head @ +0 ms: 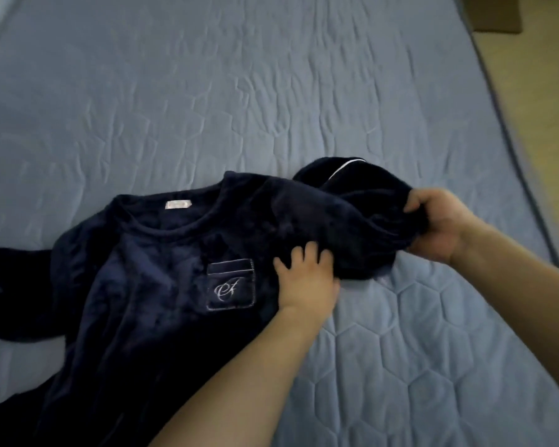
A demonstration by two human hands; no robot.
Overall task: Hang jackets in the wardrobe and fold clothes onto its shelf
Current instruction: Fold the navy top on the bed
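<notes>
Fleece top mid-fold on the bed, right sleeve bunched toward the chest.

Lay face-up on the blue quilted bed (304,91): navy fleece pyjama top (149,285), long axis from hem at lower left to neckline at upper centre, chest pocket (231,283) just left of left hand (307,279), fingers spread flat, pressing the shoulder seam; further right, right sleeve (352,201) gathered in right hand (439,227), grip closed around it, nearer hand for folding inward.

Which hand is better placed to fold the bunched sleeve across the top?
Right. The right hand already grips the bunched sleeve, while the left hand lies on the navy fleece top, pinning it.
</notes>
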